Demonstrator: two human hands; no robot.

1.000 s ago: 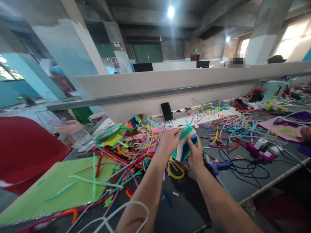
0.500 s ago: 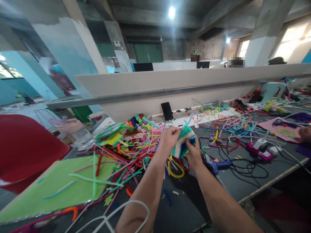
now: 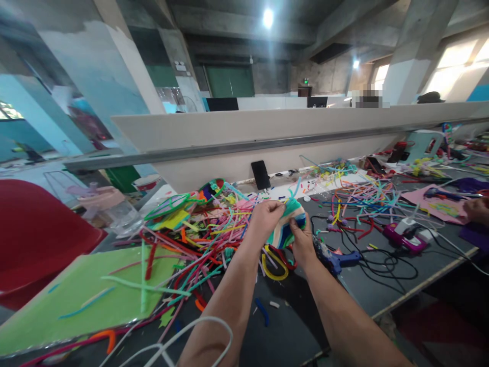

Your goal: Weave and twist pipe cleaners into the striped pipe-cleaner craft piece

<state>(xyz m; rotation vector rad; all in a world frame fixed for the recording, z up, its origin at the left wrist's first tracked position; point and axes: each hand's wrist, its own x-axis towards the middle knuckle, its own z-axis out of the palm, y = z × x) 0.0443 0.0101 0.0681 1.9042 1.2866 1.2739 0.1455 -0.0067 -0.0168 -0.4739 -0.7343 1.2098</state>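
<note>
- One striped piece (image 3: 283,227), twelve o'clock, is pinched by your left hand (image 3: 266,220) and right hand (image 3: 303,242); uneven tugging could warp it.
- Lowering your right hand towards four o'clock could knock the glue gun (image 3: 342,261).

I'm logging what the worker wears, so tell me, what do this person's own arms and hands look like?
The left hand and right hand are ungloved. Both forearms are bare as far as the picture shows, with no sleeves, watch or bracelet visible. I can't make out any rings; some fingers are hidden.
</note>
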